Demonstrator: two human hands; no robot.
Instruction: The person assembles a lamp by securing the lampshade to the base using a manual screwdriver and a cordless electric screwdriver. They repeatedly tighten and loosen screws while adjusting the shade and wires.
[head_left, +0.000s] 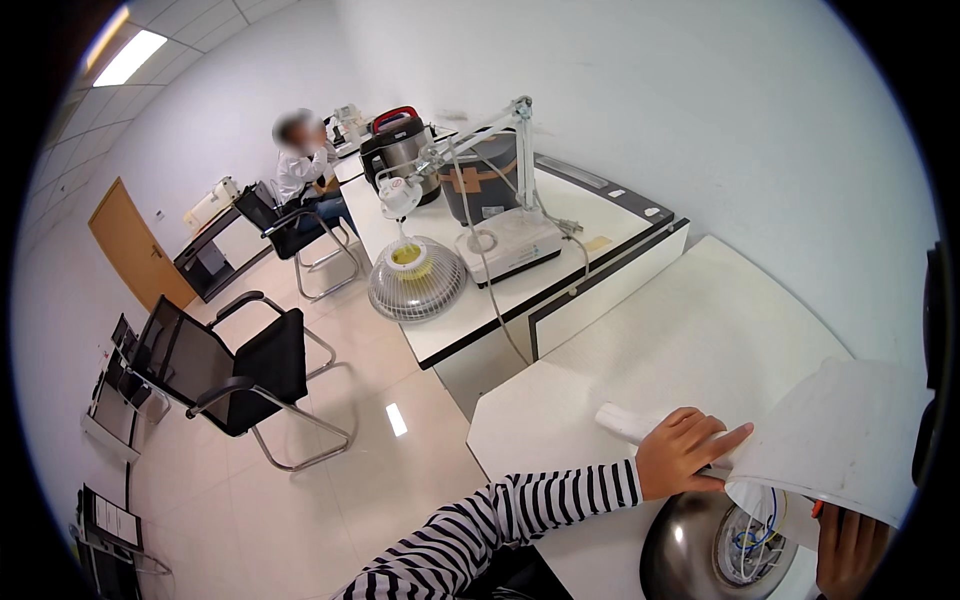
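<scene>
A white plastic housing, like a flared shell, is tilted at the lower right. Its open edge hangs over a rounded shiny metal pot, whose upturned base shows blue, yellow and white wires. My left hand is closed at the housing's edge, its index finger stretched toward the shell. A white rod-shaped piece sticks out behind these fingers, and a bit of metal shows near the thumb. My right hand grips the housing's lower edge, partly hidden by it. Something small and orange shows beside its fingers.
Both hands work over a white table. A second desk holds a caged round heater, a steel-and-black soymilk maker, a dark bin and a jointed lamp. Black chairs stand left; a person sits farther back.
</scene>
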